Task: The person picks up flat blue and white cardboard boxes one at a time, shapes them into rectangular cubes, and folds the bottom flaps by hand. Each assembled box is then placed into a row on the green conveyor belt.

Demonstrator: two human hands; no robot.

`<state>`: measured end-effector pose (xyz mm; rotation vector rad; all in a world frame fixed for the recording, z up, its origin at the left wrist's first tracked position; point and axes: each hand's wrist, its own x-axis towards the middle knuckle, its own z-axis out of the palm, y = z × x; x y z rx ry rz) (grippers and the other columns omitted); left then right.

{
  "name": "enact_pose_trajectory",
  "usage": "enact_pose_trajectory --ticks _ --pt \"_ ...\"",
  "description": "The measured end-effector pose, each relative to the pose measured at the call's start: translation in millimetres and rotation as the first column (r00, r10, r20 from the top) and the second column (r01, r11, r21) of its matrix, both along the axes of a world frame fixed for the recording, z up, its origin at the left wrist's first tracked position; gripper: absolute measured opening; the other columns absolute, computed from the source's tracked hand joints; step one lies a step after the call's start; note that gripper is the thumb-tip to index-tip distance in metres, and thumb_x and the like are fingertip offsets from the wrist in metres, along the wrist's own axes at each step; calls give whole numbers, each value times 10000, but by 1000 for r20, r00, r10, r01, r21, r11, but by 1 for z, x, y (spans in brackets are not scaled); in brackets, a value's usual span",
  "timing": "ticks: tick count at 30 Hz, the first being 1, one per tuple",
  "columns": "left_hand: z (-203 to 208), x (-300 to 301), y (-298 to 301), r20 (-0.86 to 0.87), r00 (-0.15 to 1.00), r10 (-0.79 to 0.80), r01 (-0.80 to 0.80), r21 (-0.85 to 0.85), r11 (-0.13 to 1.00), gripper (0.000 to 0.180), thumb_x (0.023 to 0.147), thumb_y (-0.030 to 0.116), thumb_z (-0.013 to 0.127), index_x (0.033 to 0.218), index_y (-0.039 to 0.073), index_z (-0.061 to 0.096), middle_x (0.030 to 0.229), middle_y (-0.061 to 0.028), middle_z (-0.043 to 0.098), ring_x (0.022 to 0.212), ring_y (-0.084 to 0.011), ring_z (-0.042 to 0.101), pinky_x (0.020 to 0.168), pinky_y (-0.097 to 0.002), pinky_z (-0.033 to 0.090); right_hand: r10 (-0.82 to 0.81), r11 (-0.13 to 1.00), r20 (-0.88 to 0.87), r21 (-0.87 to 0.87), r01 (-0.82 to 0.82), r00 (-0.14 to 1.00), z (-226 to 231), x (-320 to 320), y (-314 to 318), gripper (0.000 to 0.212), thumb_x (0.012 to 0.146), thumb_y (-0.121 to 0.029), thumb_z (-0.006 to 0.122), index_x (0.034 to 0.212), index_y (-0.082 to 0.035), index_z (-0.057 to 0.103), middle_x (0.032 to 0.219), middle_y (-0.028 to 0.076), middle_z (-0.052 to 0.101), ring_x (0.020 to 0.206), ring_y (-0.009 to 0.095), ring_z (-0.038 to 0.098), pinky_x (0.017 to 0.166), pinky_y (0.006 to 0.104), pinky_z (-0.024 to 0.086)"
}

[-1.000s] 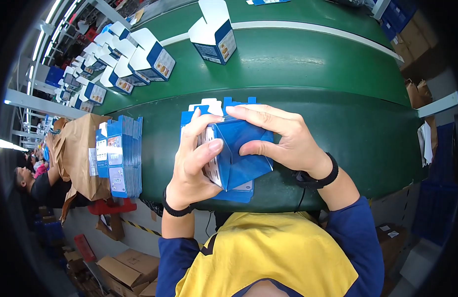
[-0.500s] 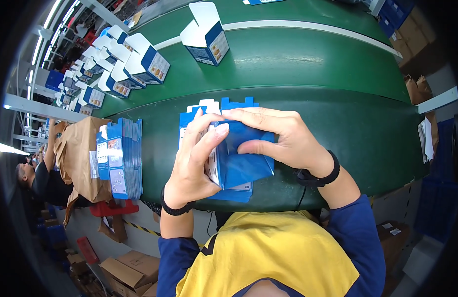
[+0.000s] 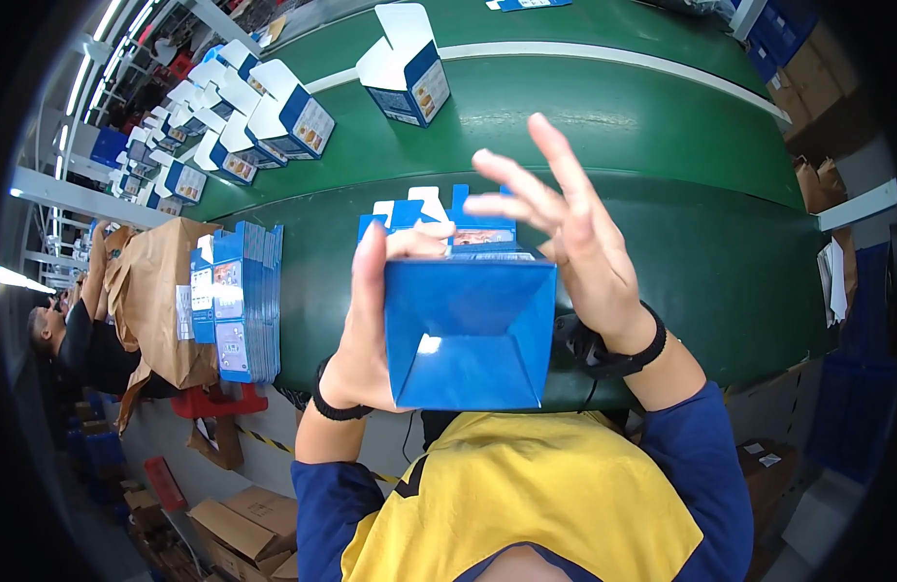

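Observation:
A blue carton (image 3: 471,330) is held up in front of my chest, its closed blue end with overlapping folded flaps facing me. My left hand (image 3: 363,330) grips it from the left side, thumb upright along the edge and fingers behind. Just beyond its right side, my right hand (image 3: 574,233) is raised off the carton with fingers spread and nothing in them. Behind the held carton, partly covered by it, flat unfolded cartons (image 3: 483,236) lie on the green work surface.
A stack of flat blue cartons (image 3: 244,306) stands at the left, beside a brown paper bag (image 3: 167,291). Several opened cartons (image 3: 293,116) with raised white flaps stand on the green conveyor belt (image 3: 584,126); one carton (image 3: 407,82) stands apart. Another person (image 3: 80,344) is at far left.
The carton has been turned so its closed end faces me, and raised. My right hand has let go of it and lifted away with fingers spread.

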<state>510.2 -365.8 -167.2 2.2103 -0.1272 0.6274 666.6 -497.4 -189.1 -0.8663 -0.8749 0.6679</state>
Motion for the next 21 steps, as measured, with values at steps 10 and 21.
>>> enact_pose_trajectory --ticks 10,21 --pt "1 5 67 154 983 -103 -103 915 390 858 738 297 746 1429 125 269 1232 -106 490 1238 -355 430 1058 -516 301 466 853 -179 -169 -494 867 -39 45 44 798 774 -349 707 1372 7 318 1285 138 496 1171 206 494 1016 339 369" --pt "-80 -21 55 -437 533 725 -296 706 643 1034 606 346 825 1439 107 260 975 -159 539 886 -322 551 734 -420 456 -162 669 647 -483 565 745 -130 163 141 1176 662 -234 796 1445 6 -48 1396 255 352 1283 341 385 1030 359 350"
